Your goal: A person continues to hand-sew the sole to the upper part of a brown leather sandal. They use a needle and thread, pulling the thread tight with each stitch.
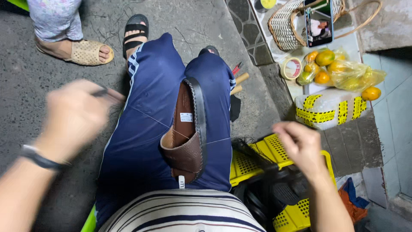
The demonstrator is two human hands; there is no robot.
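A brown leather shoe (187, 129) with a black sole lies wedged between my knees, in blue trousers. Two thin threads run out from it, one to each side. My left hand (75, 116) is out to the left, blurred, fingers closed on a thin dark tool or needle with the thread end. My right hand (300, 144) is out to the right above a yellow crate (274, 150), fingers pinched on the other thread.
Another person's sandalled foot (79, 50) stands at top left. A wicker basket (285, 23) with a phone (318, 21), a tape roll (292, 68), a bag of oranges (339, 71) and a taped white package (328, 109) sit on the right ledge. Wooden tool handles (239, 83) lie beside my leg.
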